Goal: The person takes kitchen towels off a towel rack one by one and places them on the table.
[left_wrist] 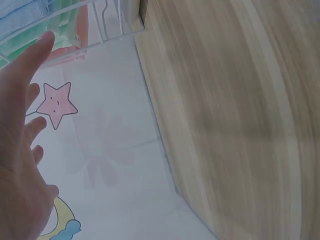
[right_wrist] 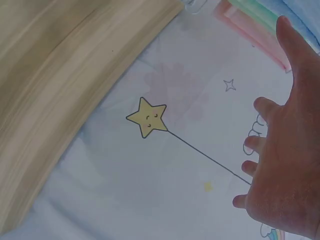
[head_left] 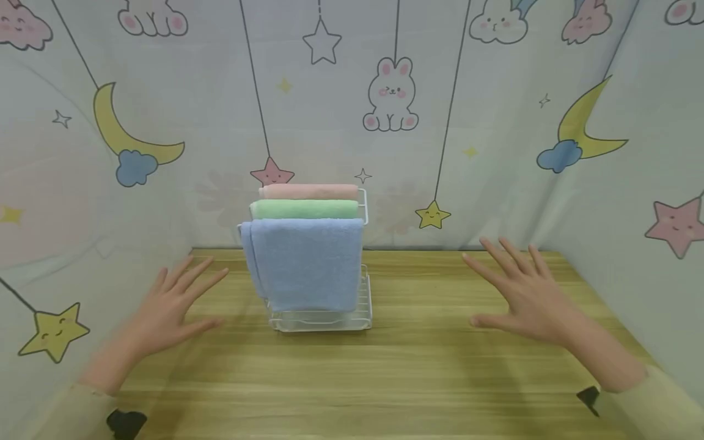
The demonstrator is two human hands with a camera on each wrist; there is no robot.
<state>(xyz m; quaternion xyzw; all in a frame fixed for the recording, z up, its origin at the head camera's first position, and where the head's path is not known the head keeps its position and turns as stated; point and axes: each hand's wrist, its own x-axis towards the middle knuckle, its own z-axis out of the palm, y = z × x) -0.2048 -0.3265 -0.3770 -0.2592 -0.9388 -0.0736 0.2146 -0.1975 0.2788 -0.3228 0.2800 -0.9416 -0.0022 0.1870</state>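
A white wire rack (head_left: 321,325) stands left of centre on the wooden table. Over its bars hang a blue towel (head_left: 308,263) in front, a green towel (head_left: 305,209) behind it and a pink towel (head_left: 310,192) at the back. My left hand (head_left: 175,305) hovers to the left of the rack, fingers spread, holding nothing. On the other side, farther from the rack, my right hand (head_left: 525,296) is also spread and bare. Neither hand touches the rack or the towels. Both wrist views show the thumbs extended, with towel edges beyond them.
The wooden tabletop (head_left: 407,373) runs back to a pale curtain (head_left: 335,122) printed with stars, moons and rabbits. Curtain sides (head_left: 621,256) close in the table at left and right. The rack's lower basket (head_left: 365,299) shows beneath the towels.
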